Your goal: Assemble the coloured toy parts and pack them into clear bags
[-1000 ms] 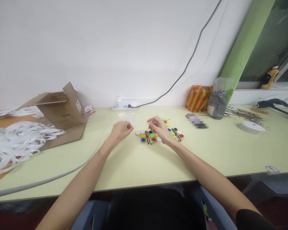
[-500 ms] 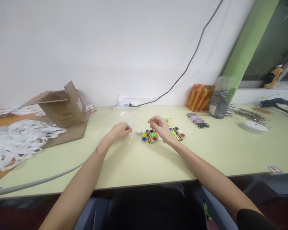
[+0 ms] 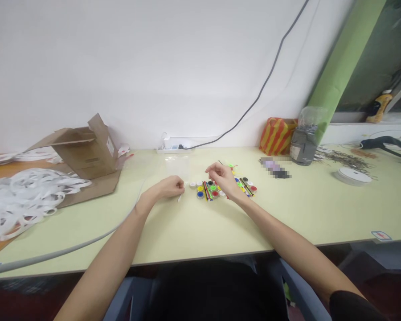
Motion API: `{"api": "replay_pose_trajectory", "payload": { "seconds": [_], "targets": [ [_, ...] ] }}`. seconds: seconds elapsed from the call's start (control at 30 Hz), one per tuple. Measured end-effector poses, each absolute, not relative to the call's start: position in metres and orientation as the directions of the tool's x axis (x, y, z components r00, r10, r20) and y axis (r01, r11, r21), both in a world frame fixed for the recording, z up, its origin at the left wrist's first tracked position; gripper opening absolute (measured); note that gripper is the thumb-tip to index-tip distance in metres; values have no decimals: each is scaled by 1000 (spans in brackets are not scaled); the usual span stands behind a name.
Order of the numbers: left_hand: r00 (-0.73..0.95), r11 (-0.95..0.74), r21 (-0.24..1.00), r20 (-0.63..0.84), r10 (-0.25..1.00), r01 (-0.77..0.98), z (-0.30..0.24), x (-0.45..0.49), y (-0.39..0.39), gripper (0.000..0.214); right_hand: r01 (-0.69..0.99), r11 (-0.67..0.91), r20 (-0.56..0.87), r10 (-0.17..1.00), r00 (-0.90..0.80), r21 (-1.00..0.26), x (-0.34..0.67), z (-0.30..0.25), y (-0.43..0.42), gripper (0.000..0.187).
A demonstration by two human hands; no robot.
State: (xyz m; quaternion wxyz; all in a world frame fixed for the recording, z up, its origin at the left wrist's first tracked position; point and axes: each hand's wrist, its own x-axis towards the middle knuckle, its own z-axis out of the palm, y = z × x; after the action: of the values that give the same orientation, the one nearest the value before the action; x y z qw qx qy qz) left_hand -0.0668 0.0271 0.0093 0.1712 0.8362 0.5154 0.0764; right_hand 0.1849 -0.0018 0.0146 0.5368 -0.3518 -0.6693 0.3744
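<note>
Two bare hands on my monitor: left hand [image 3: 168, 187] with fingers clamped on a thin white strip [image 3: 179, 198], right hand [image 3: 223, 179] with fingers pinched together, on what I cannot tell, just above small round multicoloured caps [image 3: 214, 189].

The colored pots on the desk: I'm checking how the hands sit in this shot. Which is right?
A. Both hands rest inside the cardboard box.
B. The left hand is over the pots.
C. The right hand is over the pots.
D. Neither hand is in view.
C. The right hand is held over the colored pots, while the left hand is off to their left, with a thin white strip showing below it.
</note>
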Motion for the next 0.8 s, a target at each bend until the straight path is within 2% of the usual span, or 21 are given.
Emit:
{"api": "replay_pose_trajectory", "payload": {
  "seconds": [0.33, 0.8],
  "targets": [
    [501, -437, 430, -40, 865, 790, 5, -60, 24, 17, 88, 472, 448, 871, -201, -877, 186, 13, 1, 19],
    [524, -460, 440, -29, 851, 771, 6, -55, 20, 18, 119, 491, 458, 859, -229, -863, 186, 17, -4, 21]
  ]
}}
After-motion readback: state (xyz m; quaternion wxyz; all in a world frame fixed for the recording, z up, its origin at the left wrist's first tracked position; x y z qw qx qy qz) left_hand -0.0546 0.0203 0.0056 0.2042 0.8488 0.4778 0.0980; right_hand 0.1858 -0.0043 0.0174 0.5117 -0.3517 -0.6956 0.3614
